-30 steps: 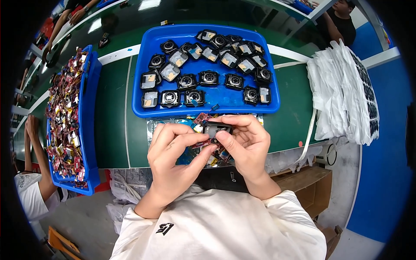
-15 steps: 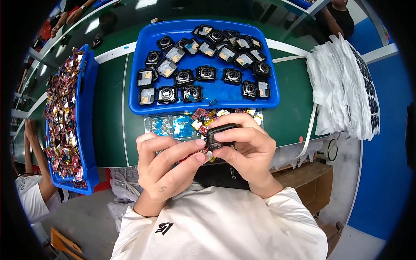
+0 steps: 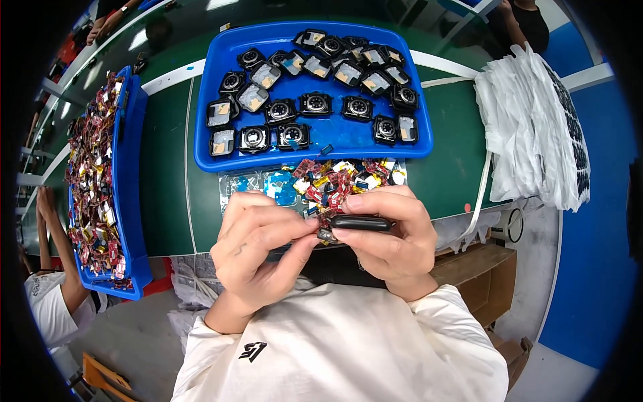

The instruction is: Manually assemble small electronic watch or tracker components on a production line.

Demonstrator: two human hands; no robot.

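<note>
My right hand [image 3: 395,238] is closed on a black smartwatch case [image 3: 365,223], which it holds nearly edge-on at the near edge of the green table. At the case's left end, my left hand [image 3: 261,244] pinches thumb and fingers together. A small dark piece [image 3: 326,235] shows by those fingertips; whether they grip it or only touch it cannot be made out. Just beyond both hands lies a pile of small red, yellow and white parts [image 3: 341,181], beside a clear plastic tray [image 3: 231,184] with blue film pieces.
A blue tray [image 3: 201,134] behind the pile bears many watch cases. To the left stands a second blue tray [image 3: 130,167] heaped with small parts. White plastic sheets [image 3: 516,134] are stacked at the right. Co-workers' arms [image 3: 57,231] show at the left, and a cardboard box [image 3: 479,281] is below the table.
The watch case has turned in my right hand from showing its broad side to lying edge-on. My right hand has shifted slightly right and down, and more of the parts pile shows.
</note>
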